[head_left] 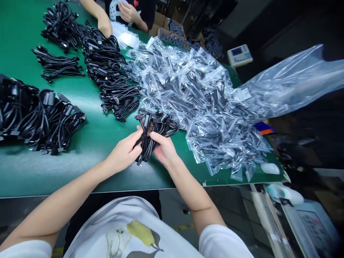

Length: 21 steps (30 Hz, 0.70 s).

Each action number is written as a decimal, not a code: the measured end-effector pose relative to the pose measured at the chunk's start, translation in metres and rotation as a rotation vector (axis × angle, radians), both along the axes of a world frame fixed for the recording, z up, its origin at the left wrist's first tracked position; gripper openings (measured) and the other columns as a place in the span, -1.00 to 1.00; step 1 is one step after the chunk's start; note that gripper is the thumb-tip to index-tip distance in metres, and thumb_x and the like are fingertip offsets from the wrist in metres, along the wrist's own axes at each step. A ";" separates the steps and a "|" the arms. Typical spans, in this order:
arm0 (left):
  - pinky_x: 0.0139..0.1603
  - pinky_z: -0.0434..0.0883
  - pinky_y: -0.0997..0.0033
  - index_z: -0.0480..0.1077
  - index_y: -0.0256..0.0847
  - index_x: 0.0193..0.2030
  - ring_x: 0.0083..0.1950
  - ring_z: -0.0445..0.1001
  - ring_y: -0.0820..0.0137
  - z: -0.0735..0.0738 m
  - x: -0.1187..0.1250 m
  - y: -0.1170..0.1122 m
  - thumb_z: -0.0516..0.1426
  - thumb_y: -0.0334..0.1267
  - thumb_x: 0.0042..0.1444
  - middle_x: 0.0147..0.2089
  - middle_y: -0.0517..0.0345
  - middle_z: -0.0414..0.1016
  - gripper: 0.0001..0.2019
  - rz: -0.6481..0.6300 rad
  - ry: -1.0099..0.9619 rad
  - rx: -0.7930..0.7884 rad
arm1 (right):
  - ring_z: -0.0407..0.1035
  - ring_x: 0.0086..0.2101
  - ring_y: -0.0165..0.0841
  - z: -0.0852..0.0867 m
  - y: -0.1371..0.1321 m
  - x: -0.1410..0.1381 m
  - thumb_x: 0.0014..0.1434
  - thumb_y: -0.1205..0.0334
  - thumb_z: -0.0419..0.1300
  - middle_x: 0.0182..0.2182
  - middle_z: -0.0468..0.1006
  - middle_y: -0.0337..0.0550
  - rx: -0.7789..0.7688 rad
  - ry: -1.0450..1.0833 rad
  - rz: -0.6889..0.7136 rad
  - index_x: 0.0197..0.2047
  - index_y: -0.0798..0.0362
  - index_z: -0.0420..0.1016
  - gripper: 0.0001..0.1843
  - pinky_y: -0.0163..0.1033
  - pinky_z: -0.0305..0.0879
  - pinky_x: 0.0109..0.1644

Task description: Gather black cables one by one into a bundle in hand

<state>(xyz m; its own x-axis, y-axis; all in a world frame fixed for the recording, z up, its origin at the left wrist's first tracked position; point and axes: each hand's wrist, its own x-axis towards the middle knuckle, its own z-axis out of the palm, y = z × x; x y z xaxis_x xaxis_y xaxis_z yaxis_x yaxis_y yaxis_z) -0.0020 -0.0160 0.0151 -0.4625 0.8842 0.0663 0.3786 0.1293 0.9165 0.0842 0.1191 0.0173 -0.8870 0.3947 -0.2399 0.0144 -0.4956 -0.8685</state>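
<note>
Fingers point(136, 152) of the left hand point(122, 154) and right hand point(166, 150) grasp a bundle of black cables point(146, 144) over the green counter point(107, 186), just beside the bagged cables point(185, 82); a loosened grip could let strands slip, and jutting connectors point(172, 125) could snag among them.

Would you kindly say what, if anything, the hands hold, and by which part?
A bunch of black cables, held at its sides between the left hand and right hand.
</note>
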 end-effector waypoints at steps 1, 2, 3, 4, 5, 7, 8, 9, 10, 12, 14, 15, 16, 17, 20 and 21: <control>0.15 0.44 0.21 0.27 -0.31 0.33 0.09 0.51 0.20 0.002 -0.001 -0.001 -0.07 -0.31 0.21 0.08 -0.07 0.53 -0.46 0.004 0.014 -0.013 | 0.50 0.12 -0.06 0.001 0.000 -0.001 -0.08 0.06 0.43 -0.05 0.71 -0.12 0.007 -0.005 -0.001 0.01 -0.04 0.63 -0.47 0.04 0.45 0.23; 0.12 0.45 0.21 0.28 -0.33 0.32 0.06 0.51 0.20 0.004 -0.001 -0.001 -0.08 -0.31 0.20 0.05 -0.07 0.54 -0.46 0.007 0.030 -0.033 | 0.51 0.11 -0.06 0.002 -0.001 -0.001 -0.09 0.04 0.43 -0.06 0.71 -0.11 0.014 -0.013 -0.003 0.01 -0.03 0.63 -0.46 0.05 0.45 0.22; 0.09 0.45 0.21 0.29 -0.35 0.30 0.03 0.52 0.19 0.005 -0.001 -0.001 -0.08 -0.31 0.19 0.02 -0.08 0.54 -0.46 0.009 0.046 -0.052 | 0.51 0.10 -0.05 0.003 -0.001 -0.001 -0.10 0.03 0.44 -0.06 0.71 -0.10 0.021 -0.023 -0.006 0.01 -0.03 0.63 -0.44 0.05 0.45 0.22; 0.06 0.46 0.21 0.30 -0.37 0.29 0.00 0.52 0.19 0.006 -0.001 -0.002 -0.08 -0.31 0.18 0.01 -0.09 0.54 -0.46 0.012 0.062 -0.065 | 0.51 0.10 -0.05 0.003 -0.001 -0.001 -0.11 0.01 0.44 -0.06 0.71 -0.09 0.026 -0.028 -0.009 0.01 -0.02 0.62 -0.43 0.06 0.46 0.21; 0.04 0.45 0.22 0.31 -0.37 0.28 -0.02 0.52 0.19 0.006 -0.001 -0.002 -0.08 -0.31 0.18 0.00 -0.09 0.54 -0.46 0.014 0.074 -0.074 | 0.52 0.10 -0.04 0.003 -0.001 -0.001 -0.11 0.01 0.44 -0.06 0.71 -0.09 0.027 -0.030 -0.010 0.01 -0.02 0.62 -0.43 0.07 0.45 0.21; 0.03 0.45 0.24 0.31 -0.33 0.28 -0.03 0.51 0.20 0.007 0.000 -0.002 -0.08 -0.31 0.18 0.00 -0.06 0.53 -0.47 0.015 0.083 -0.074 | 0.52 0.08 -0.04 0.003 -0.002 -0.001 -0.09 0.02 0.43 -0.07 0.71 -0.08 0.025 -0.019 -0.008 0.02 -0.01 0.62 -0.44 0.08 0.45 0.21; 0.04 0.45 0.24 0.31 -0.30 0.27 -0.02 0.51 0.21 0.008 -0.001 -0.002 -0.08 -0.31 0.19 0.00 -0.05 0.53 -0.49 0.017 0.079 -0.063 | 0.53 0.07 -0.05 0.003 -0.002 -0.001 -0.07 0.03 0.42 -0.07 0.71 -0.08 0.029 -0.009 -0.009 0.02 -0.02 0.62 -0.46 0.08 0.45 0.21; 0.05 0.44 0.25 0.32 -0.28 0.26 -0.01 0.50 0.22 0.008 -0.001 -0.002 -0.07 -0.30 0.21 0.01 -0.04 0.52 -0.51 0.014 0.068 -0.042 | 0.54 0.06 -0.05 0.003 -0.003 -0.001 -0.05 0.05 0.41 -0.09 0.72 -0.09 0.042 0.001 -0.021 0.01 -0.02 0.62 -0.48 0.07 0.44 0.22; 0.06 0.43 0.25 0.34 -0.26 0.24 -0.01 0.49 0.24 0.008 -0.002 -0.002 -0.07 -0.29 0.23 0.00 -0.02 0.52 -0.53 0.006 0.052 -0.018 | 0.55 0.04 -0.07 0.003 -0.003 0.000 -0.04 0.08 0.41 -0.10 0.72 -0.11 0.069 0.012 -0.045 0.00 -0.02 0.62 -0.51 0.07 0.43 0.23; 0.03 0.43 0.27 0.40 -0.21 0.14 -0.05 0.47 0.27 0.008 -0.003 -0.002 -0.03 -0.23 0.27 -0.07 0.03 0.50 -0.63 0.005 0.020 0.029 | 0.56 -0.01 -0.13 0.001 -0.005 0.002 -0.02 0.16 0.41 -0.14 0.72 -0.16 0.171 0.032 -0.138 -0.02 -0.04 0.63 -0.56 0.04 0.40 0.25; -0.04 0.41 0.30 0.47 -0.20 -0.05 -0.14 0.43 0.29 0.006 -0.006 -0.002 0.10 -0.13 0.23 -0.20 0.10 0.47 -0.74 0.068 -0.018 0.047 | 0.57 -0.05 -0.19 0.000 -0.007 0.004 -0.02 0.22 0.42 -0.15 0.72 -0.21 0.287 0.039 -0.208 -0.03 -0.07 0.62 -0.58 0.00 0.38 0.26; -0.07 0.40 0.31 0.47 -0.21 -0.13 -0.18 0.41 0.31 0.005 -0.007 -0.001 0.17 -0.11 0.18 -0.25 0.13 0.45 -0.77 0.116 -0.055 0.047 | 0.57 -0.06 -0.21 -0.001 -0.008 0.005 -0.03 0.23 0.43 -0.14 0.71 -0.23 0.328 0.037 -0.219 -0.03 -0.08 0.62 -0.58 0.00 0.38 0.26; -0.08 0.39 0.31 0.47 -0.21 -0.17 -0.20 0.40 0.32 0.003 -0.008 -0.001 0.22 -0.10 0.14 -0.27 0.15 0.44 -0.77 0.156 -0.118 0.053 | 0.56 -0.06 -0.21 -0.001 -0.009 0.007 -0.03 0.23 0.44 -0.12 0.71 -0.23 0.349 0.034 -0.216 -0.04 -0.09 0.61 -0.58 -0.01 0.38 0.26; -0.06 0.39 0.31 0.46 -0.22 -0.18 -0.20 0.42 0.33 0.002 -0.009 0.000 0.25 -0.11 0.11 -0.27 0.15 0.45 -0.76 0.171 -0.211 0.073 | 0.56 -0.04 -0.21 -0.001 -0.009 0.008 -0.03 0.23 0.44 -0.10 0.70 -0.23 0.348 0.030 -0.203 -0.05 -0.09 0.61 -0.59 0.00 0.38 0.26; 0.07 0.41 0.27 0.45 -0.24 -0.05 -0.09 0.50 0.31 -0.001 -0.014 0.002 0.28 -0.14 0.10 -0.16 0.07 0.55 -0.68 0.096 -0.556 0.188 | 0.54 0.03 -0.15 0.002 -0.008 0.009 -0.02 0.24 0.41 -0.04 0.69 -0.19 0.259 0.044 -0.165 -0.08 -0.08 0.61 -0.63 0.06 0.35 0.30; 0.12 0.41 0.25 0.45 -0.25 -0.02 -0.04 0.52 0.29 -0.001 -0.015 0.003 0.30 -0.15 0.09 -0.13 0.04 0.57 -0.65 0.062 -0.645 0.230 | 0.53 0.05 -0.14 0.004 -0.007 0.010 -0.01 0.24 0.40 -0.01 0.69 -0.18 0.231 0.051 -0.152 -0.08 -0.08 0.61 -0.64 0.07 0.33 0.32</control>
